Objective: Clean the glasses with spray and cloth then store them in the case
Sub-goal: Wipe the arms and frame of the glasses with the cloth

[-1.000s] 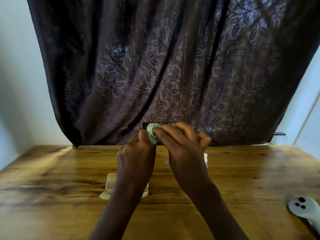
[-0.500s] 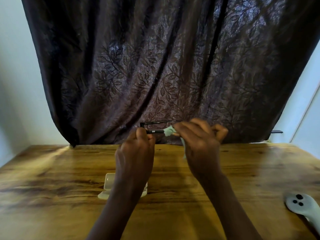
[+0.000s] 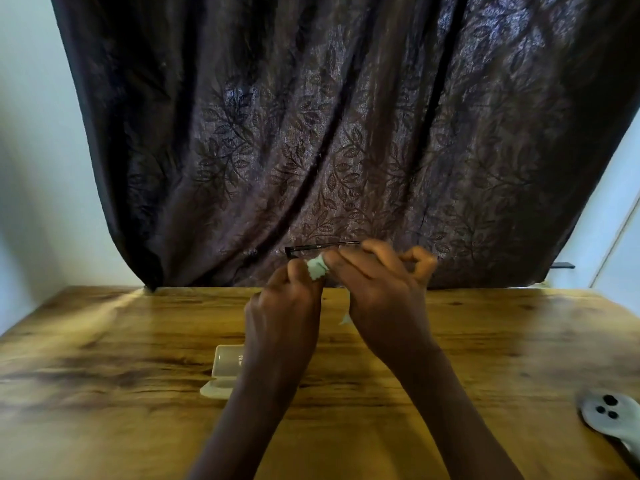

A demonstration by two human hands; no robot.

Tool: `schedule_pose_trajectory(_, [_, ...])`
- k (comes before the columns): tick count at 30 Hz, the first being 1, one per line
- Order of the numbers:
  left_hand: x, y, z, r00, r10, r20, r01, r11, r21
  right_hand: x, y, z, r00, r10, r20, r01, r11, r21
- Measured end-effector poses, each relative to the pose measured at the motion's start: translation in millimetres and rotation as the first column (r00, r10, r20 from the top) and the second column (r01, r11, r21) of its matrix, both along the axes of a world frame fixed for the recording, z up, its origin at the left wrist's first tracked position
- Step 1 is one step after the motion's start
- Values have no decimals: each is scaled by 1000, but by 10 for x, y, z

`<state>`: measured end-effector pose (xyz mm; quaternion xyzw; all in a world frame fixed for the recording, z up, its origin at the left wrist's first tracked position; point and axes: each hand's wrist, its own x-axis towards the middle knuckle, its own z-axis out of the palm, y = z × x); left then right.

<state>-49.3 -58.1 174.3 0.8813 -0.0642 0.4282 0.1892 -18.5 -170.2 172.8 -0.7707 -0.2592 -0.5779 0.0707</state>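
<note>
Thin black-framed glasses (image 3: 311,246) are held up above the far part of the wooden table (image 3: 121,358). My left hand (image 3: 284,306) pinches the frame from below. My right hand (image 3: 377,289) presses a pale green cloth (image 3: 318,267) onto the glasses beside my left thumb; a corner of the cloth (image 3: 345,319) hangs under the right palm. The lenses are mostly hidden behind the fingers. A cream-coloured open case (image 3: 225,370) lies on the table under my left forearm, partly covered by it. No spray bottle is in view.
A dark leaf-patterned curtain (image 3: 346,133) hangs behind the table's far edge. A light grey controller (image 3: 609,415) with dark buttons lies at the table's right edge. Pale walls stand on both sides.
The cloth slid right along the frame and then back left toward my left thumb. Both hands stayed raised at about the same place, and the view shifted slightly.
</note>
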Motion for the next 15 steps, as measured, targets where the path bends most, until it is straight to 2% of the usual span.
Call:
schedule_pose_trajectory(3, [-11,21,22,997,20,75,-24,998,50,89,-201,-100,1000,-5,0,5,998,70])
schedule_pose_trajectory(6, [-14,81,39,991,60,117,-72,992,100,188,-453,-172,994,-9,-110,30,981,191])
schedule_pose_trajectory(9, [21,101,43,996,72,43,-72,997,-14,242,-552,-204,983,-37,-182,87,958,274])
schedule_pose_trajectory(12, [59,70,24,998,56,37,-53,995,-82,246,-450,-183,991,-10,-131,47,960,276])
schedule_pose_trajectory(15, [45,-8,22,999,17,39,-17,1000,-3,193,-225,-135,997,60,-38,-51,975,218])
